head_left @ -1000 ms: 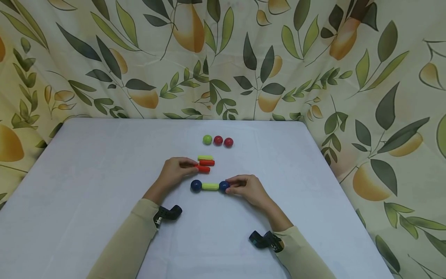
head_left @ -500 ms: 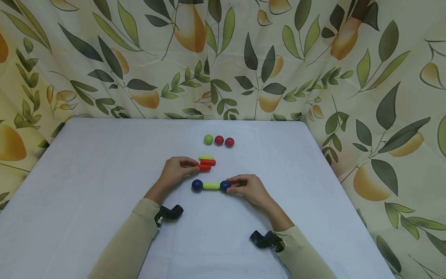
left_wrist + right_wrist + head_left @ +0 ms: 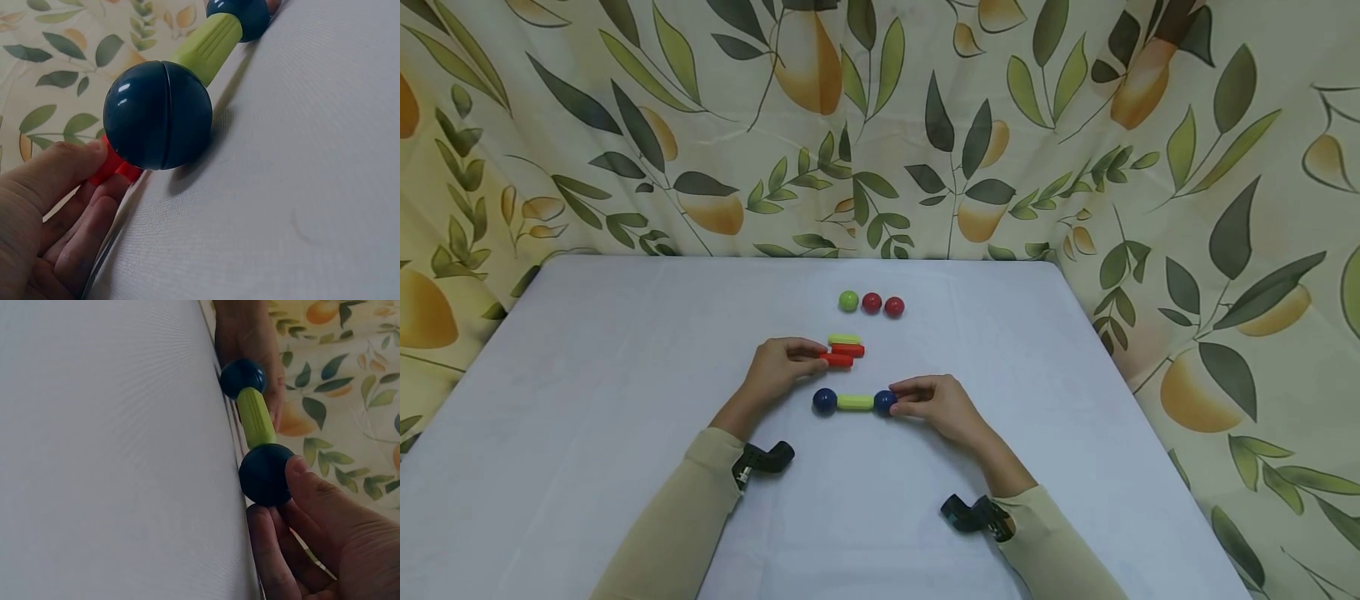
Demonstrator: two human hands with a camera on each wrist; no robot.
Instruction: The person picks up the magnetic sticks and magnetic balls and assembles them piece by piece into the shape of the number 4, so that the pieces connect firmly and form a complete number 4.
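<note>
One red rod (image 3: 840,361), left hand (image 3: 777,364) pinching, shifted nearer its twin (image 3: 851,351)

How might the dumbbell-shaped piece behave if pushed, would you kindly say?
The dumbbell-shaped piece would probably roll crosswise, as its ends are round blue balls. It likely moves as one stiff unit, since its green rod appears joined to both.

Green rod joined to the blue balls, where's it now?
In the head view, the green rod is just left of the right hand, between two blue balls, on the near side of the red rods.
</note>
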